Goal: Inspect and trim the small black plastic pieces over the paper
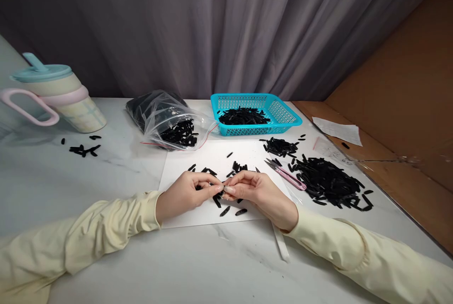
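The left hand [191,193] and the right hand [253,190] met above the white sheet [208,219], thumb and forefinger of each closed in a narrow pinch. Between their tips there was a small black piece [223,189], mostly covered by the fingers, so I could not tell its exact shape or how hard it was pressed. It was held above the sheet, where loose black strips [225,211] lay close under the hands.

If it was like these strips, it was probably very light, and its narrow form would leave little room for holding. I judged that the best hold was by its two ends, with the fingertips only (a full palm would surely lose it). Whether it was stiff or soft, the view did not show; a gentle pressure seemed wiser, because a thin piece could bend, crack or slip out.

To the right of the sheet lay the pink snips [286,175], beside a large black heap [329,182]. Behind stood the blue basket [247,130] and the clear bag [155,122], both containing similar pieces.
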A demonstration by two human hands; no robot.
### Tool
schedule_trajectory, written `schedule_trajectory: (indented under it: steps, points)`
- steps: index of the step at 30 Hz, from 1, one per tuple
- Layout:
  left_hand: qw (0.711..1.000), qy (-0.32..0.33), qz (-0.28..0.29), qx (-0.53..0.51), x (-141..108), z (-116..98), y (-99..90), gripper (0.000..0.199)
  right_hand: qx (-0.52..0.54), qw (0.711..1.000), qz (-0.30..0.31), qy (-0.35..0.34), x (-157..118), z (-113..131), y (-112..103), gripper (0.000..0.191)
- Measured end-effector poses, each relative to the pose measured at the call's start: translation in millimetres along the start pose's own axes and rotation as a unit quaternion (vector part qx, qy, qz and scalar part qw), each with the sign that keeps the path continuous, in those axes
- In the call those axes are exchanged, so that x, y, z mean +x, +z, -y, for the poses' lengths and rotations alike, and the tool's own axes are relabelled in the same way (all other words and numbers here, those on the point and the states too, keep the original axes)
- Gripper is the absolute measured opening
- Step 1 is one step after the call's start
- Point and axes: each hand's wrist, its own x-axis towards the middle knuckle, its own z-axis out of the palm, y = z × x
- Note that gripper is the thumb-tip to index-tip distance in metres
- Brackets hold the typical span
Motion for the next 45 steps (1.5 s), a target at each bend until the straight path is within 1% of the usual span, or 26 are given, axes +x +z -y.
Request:
schedule_trajectory:
  steps: [4,8,12,24,30,35,40,45]
  points:
    - [0.998,-0.020,0.005,-0.059,2.7,3.4,-1.6,0.025,-0.006,1.000,-0.002,0.017,-0.2,1.6,-0.2,0.026]
    - [0.992,-0.032,-0.004,-0.121,5.6,5.0,-1.8,0.024,0.031,0.999,-0.011,0.030,-1.0,4.7,1.3,0.031]
    - [0.988,-0.044,-0.017,-0.149,5.9,2.9,-0.9,0.025,0.042,0.999,0.003,0.030,-1.3,6.1,1.9,0.035]
    - [0.988,-0.045,-0.009,-0.151,6.2,2.8,-0.6,0.023,0.060,0.998,0.019,0.029,-0.6,8.4,-0.4,0.025]
    - [0.989,-0.036,-0.005,-0.146,5.7,6.3,-1.3,0.024,0.066,0.997,0.022,0.027,-0.6,8.2,-0.7,0.025]
    - [0.991,-0.027,-0.013,-0.128,5.0,7.8,-1.3,0.023,0.067,0.997,0.021,0.026,-0.3,8.1,-0.8,0.026]
    - [0.994,-0.020,-0.020,-0.101,3.8,8.0,-1.8,0.024,0.062,0.997,0.020,0.030,-0.7,7.9,-1.1,0.025]
    - [0.995,-0.021,-0.021,-0.098,3.0,6.6,-2.0,0.024,0.059,0.998,0.018,0.033,-1.1,7.9,-2.0,0.024]
